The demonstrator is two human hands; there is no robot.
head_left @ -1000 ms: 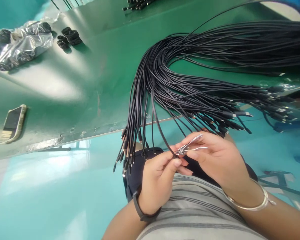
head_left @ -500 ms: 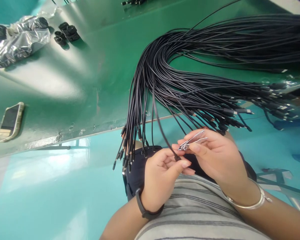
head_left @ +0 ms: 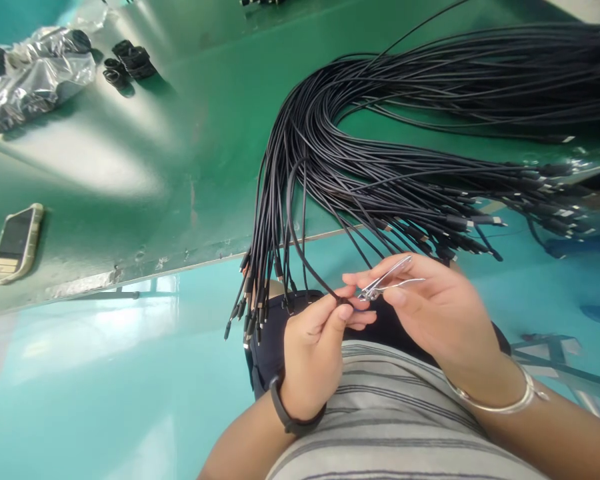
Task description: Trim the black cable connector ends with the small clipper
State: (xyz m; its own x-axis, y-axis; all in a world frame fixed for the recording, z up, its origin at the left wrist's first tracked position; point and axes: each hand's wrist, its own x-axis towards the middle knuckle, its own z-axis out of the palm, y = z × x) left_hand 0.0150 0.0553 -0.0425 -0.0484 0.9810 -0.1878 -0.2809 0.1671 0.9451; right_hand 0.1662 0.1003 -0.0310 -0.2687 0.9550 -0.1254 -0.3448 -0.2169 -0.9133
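Note:
My left hand [head_left: 317, 340] pinches one black cable [head_left: 300, 248] near its connector end, above my lap; the fingers partly hide that end. Silver nail clippers [head_left: 387, 281] with the lever raised are between the thumb and fingers of my right hand [head_left: 440, 307]. Their jaws point left and sit close to the cable end; whether they touch it I cannot tell. The held cable runs up into a large bundle of black cables [head_left: 300, 127] on the green table [head_left: 220, 153]. Many of the bundle's connector ends hang over the table's front edge.
A phone in a pale case [head_left: 17, 243] lies at the left of the table. Behind it are clear plastic bags [head_left: 40, 83] with black contents, and small black coils [head_left: 130, 61]. A metal frame [head_left: 560, 360] stands at the lower right.
My left hand has turned and raised the cable end closer to the clippers, and the cable now bows further left. The clippers' lever and body are spread wider apart.

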